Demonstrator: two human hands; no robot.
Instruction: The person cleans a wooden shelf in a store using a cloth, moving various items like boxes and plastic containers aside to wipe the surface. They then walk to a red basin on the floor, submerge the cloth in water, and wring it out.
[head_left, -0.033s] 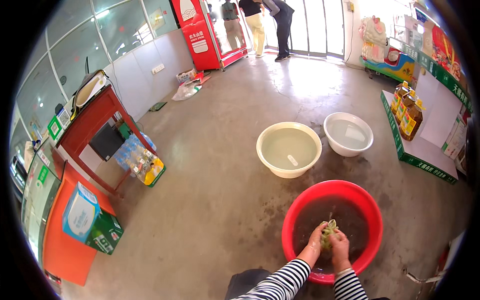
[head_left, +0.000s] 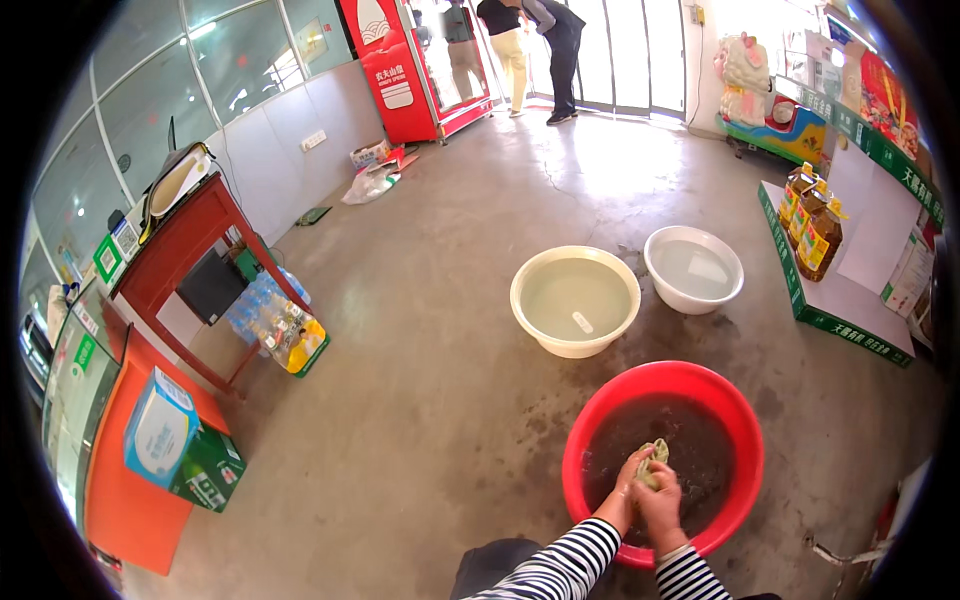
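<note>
Over a red basin [head_left: 748, 440] of dark, murky water, both my hands are closed round a crumpled yellowish-green cloth [head_left: 656, 452]. My left hand [head_left: 622, 496] grips it from the left side. My right hand [head_left: 660, 502] presses against it from the right, its fingers wrapped over the lower part. The top of the cloth sticks out above my fingers; the rest is hidden in my grip. Striped sleeves cover both forearms.
Beyond the red basin stand a cream basin [head_left: 520, 315] and a white basin [head_left: 735, 285], both holding water. Oil bottles [head_left: 818, 243] sit on a low shelf at right. A red table [head_left: 235, 205], bottle pack [head_left: 300, 345] and boxes [head_left: 160, 425] stand left. Two people are near the door.
My right hand has shifted left and turned in against my left hand. The cloth is squeezed tighter, with less of it showing.
</note>
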